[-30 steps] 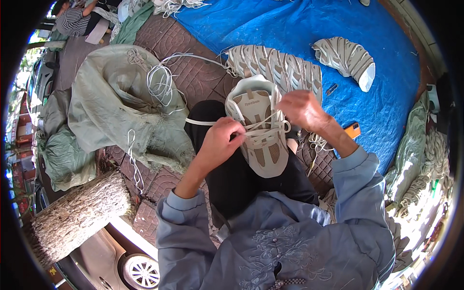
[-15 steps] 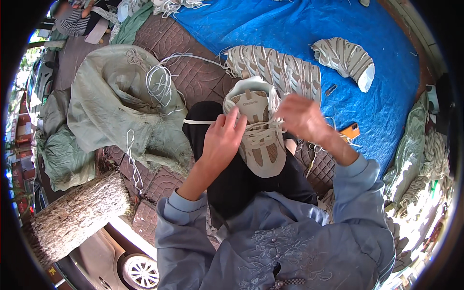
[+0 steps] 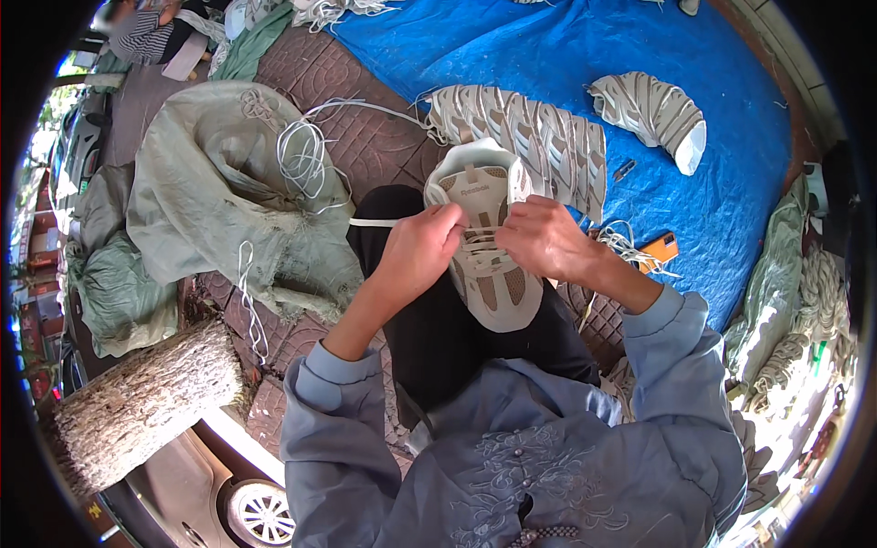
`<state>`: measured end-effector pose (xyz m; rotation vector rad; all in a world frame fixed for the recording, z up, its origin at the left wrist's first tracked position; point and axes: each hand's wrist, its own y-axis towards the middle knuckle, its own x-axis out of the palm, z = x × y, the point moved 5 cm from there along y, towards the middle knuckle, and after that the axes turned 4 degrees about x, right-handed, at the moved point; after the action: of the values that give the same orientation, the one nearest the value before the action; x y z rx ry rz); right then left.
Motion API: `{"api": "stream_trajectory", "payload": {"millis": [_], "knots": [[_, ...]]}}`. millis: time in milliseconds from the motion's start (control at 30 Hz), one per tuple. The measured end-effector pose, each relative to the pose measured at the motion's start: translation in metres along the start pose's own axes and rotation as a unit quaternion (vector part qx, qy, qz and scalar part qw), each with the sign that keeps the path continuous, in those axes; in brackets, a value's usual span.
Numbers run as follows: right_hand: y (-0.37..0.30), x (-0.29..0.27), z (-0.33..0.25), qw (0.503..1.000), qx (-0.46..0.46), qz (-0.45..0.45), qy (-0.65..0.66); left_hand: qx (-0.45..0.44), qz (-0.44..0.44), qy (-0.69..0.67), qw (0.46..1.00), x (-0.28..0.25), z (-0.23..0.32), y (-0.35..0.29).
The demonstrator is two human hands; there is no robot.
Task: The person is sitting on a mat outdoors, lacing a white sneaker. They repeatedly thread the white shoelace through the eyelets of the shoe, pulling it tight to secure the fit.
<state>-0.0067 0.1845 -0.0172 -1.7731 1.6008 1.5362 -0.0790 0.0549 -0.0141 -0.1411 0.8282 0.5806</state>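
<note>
Right hand point(image 3: 548, 239) has swung in from about 3 o'clock and settled at the laces since the earlier frame, and the left hand point(image 3: 423, 245) has gone from spread fingers to a pinch. Calling the sneaker the middle of the clock, 12 pointing away from the wearer.

So both hands are closed now, fingers curled, each seemingly pinching a bit of pale shoelace point(image 3: 487, 254), though the strand itself is tough to make out at the fingertips. The beige-and-white sneaker point(image 3: 483, 210) sits between them over the dark trousers point(image 3: 457, 342), heel near 12, toe near 6 and tipped slightly toward 5. Left hand is at 9, right hand at 3, so they face each other straight across its long axis. That crosswise line is the bit that matters imo. Neither has any reach left to make up, but the right covers more of the shoe.

Further out, a row of matching sneakers point(image 3: 539, 137) sits at 1 o'clock, and a tangle of white laces point(image 3: 624, 239) lies at 3, right by an orange phone point(image 3: 660, 251). Past those, a second sneaker bundle point(image 3: 650, 119) is at 2 on the blue tarp point(image 3: 731, 228). Big woven sack point(image 3: 201, 164) slumps between 9 and 10.
</note>
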Motion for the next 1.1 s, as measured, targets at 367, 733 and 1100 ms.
{"api": "stream_trajectory", "payload": {"millis": [367, 733, 1100], "knots": [[-0.008, -0.023, 0.037, 0.967, 0.092, -0.08, 0.225, 0.075, 0.05, 0.287, 0.954, -0.083, -0.035, -0.036], [-0.001, -0.003, 0.027, 0.994, 0.051, 0.023, 0.096, -0.045, 0.075, 0.36, 0.929, -0.12, -0.087, -0.077], [-0.051, 0.054, 0.095, 0.903, 0.421, -0.061, 0.067, -0.006, 0.053, 0.466, 0.883, -0.115, -0.073, -0.067]]}}
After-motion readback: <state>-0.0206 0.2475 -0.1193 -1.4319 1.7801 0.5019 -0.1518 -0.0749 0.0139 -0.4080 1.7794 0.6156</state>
